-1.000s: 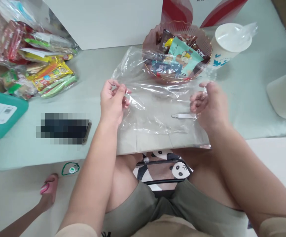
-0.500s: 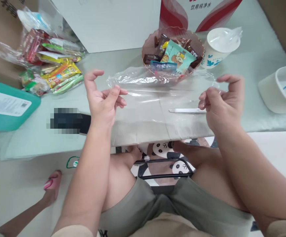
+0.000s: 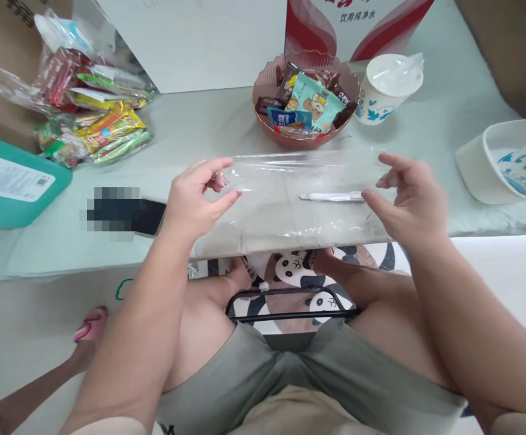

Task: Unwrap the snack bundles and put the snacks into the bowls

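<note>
A clear plastic bag or film [image 3: 272,211] lies spread over the front of the table, its upper edge slightly raised and shiny. My left hand [image 3: 199,196] is at its left end, the film bunched at the curled fingers while the thumb stands a little apart. At the right end, my right hand [image 3: 410,196] hovers with thumb and fingers apart, close to the film's edge; no firm grip shows. Between the hands is a slim white pen-like tool [image 3: 331,197], seen through or beside the film, its right end near my right thumb.
Beyond the film stands a pink bowl [image 3: 306,142] of wrapped snacks, beside a paper cup [image 3: 383,90] with plastic in it. A white tub [image 3: 480,163] is at right. Leftward are a phone [image 3: 149,216], a green container [image 3: 13,181] and bagged snacks [image 3: 113,130]. Another person's foot [image 3: 91,326] shows below.
The film's raised edge has come down and toward me, uncovering the bowl's front. My left hand has turned inward and lowered; my right hand's fingers have opened from a pinch.
</note>
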Demonstrator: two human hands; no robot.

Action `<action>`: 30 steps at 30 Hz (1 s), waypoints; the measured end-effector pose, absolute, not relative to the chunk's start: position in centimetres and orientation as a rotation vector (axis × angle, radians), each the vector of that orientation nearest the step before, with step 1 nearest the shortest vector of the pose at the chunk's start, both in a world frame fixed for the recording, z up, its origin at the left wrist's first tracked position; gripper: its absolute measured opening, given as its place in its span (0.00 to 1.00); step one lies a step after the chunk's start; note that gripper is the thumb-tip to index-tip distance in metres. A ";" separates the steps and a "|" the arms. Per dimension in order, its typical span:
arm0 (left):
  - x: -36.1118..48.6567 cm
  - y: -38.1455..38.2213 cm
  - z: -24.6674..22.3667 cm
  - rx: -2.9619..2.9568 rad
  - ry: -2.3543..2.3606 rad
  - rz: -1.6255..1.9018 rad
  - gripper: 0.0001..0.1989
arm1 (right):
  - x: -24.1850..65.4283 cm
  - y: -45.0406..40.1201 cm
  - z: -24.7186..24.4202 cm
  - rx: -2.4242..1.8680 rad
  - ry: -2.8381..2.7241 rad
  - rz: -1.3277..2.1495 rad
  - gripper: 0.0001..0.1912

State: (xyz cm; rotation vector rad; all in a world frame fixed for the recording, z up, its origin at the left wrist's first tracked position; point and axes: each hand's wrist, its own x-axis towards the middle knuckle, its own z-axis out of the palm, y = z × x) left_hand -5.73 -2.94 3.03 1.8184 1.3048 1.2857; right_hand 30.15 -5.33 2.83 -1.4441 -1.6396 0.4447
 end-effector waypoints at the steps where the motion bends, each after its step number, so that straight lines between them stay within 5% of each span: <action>1: -5.7 -3.0 3.1 1.865 1.365 1.272 0.15 | 30.2 -5.4 3.0 -1.483 -1.648 0.367 0.16; 4: -5.5 -2.7 3.1 1.885 1.384 1.329 0.03 | 30.2 -5.5 3.5 -1.502 -1.597 0.226 0.02; 10: -3.7 -2.1 3.0 1.453 1.119 1.443 0.16 | 30.5 -6.3 3.6 -1.353 -1.478 0.501 0.12; 18: -0.6 -2.1 4.1 0.912 1.310 1.302 0.10 | 29.1 -6.1 3.2 -1.368 -1.054 1.269 0.25; 22: -1.8 -0.6 2.7 1.079 1.411 1.384 0.11 | 29.1 -6.1 3.4 -1.576 -1.241 1.371 0.14; 30: -3.0 -0.8 2.9 0.869 1.104 0.932 0.22 | 28.6 -5.8 2.6 -1.395 -0.940 1.447 0.19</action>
